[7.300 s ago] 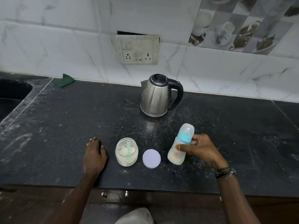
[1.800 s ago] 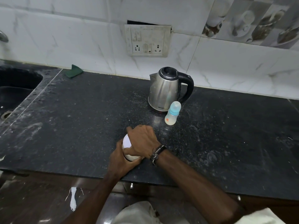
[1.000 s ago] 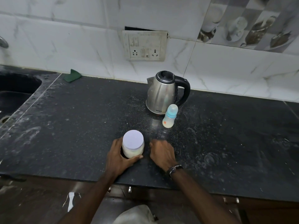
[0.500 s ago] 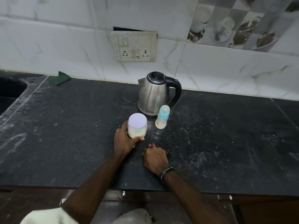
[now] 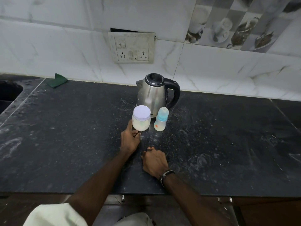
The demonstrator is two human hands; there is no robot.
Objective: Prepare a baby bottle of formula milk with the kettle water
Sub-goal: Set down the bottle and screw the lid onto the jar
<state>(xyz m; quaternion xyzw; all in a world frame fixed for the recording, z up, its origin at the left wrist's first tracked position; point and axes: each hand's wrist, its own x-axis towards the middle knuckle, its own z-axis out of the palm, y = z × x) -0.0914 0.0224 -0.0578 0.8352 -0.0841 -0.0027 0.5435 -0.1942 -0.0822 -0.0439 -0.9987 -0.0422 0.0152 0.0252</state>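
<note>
Work looks nearly finished: baby bottle (image 5: 161,119), capped and milky, stands before the kettle (image 5: 156,93) beside the lidded formula jar (image 5: 141,118). Left hand (image 5: 129,139) touches that jar with loose fingers; right hand (image 5: 154,161) rests flat, holding nothing.

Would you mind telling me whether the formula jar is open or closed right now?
Closed. The pale lid sits flat on top of the jar, covering its mouth, and the jar stands upright beside the baby bottle.
</note>
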